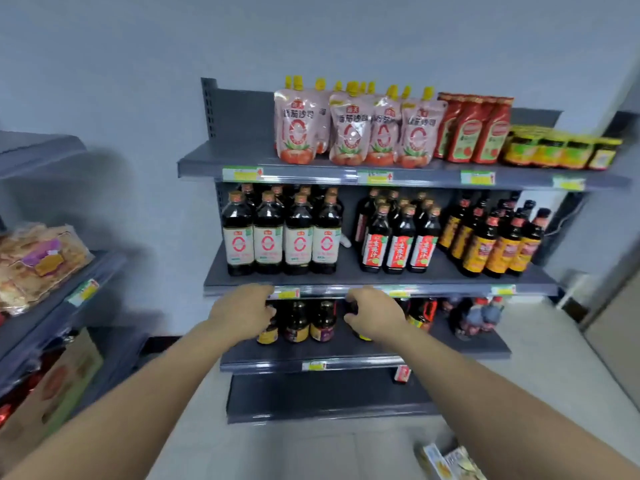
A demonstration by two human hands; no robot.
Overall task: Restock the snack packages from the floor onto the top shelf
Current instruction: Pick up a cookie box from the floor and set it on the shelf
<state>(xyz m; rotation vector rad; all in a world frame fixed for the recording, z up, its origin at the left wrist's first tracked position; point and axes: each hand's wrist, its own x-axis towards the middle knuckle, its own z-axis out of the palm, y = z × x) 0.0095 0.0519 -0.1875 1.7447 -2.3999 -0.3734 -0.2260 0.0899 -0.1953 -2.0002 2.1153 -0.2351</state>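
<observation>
Below and right of both hands, the snack packages (446,462) lie on the floor, untouched; they look light, crinkly and crushable, best pinched by an edge or cradled flat. Left hand (242,311) and right hand (375,315) hover curled before small bottles (311,323); whether either holds one cannot be told. Above them, the top shelf (214,157) carries spouted pouches (349,133), red bottles (474,129) and jars (554,150).

"番茄沙司" in dark characters on the pink spouted pouches (349,133) along the top shelf (207,157)
</observation>
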